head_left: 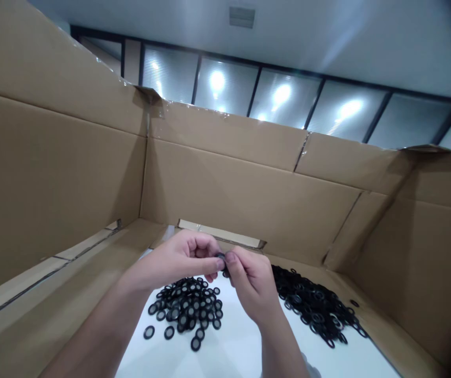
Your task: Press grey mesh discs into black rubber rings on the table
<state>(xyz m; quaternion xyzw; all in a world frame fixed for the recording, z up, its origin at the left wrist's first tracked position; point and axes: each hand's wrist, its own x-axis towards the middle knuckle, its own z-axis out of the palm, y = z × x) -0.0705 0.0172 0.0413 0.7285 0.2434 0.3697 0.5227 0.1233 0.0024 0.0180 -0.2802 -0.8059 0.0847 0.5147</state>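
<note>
My left hand (191, 257) and my right hand (251, 278) meet near the middle of the view, above a white surface (233, 344). Between their pinched fingertips is a small black ring (221, 256), partly covered by the fingers. Below and beside my left hand lies a pile of black rings with grey centres (188, 304), a few of them loose at its near edge. To the right of my right hand spreads a larger heap of black open rings (315, 304).
Tall cardboard walls (225, 184) enclose the white surface at the left, back and right. A slot (221, 233) is cut low in the back wall. One loose ring (354, 303) lies beside the right heap. Framed glass panels (225, 84) show beyond.
</note>
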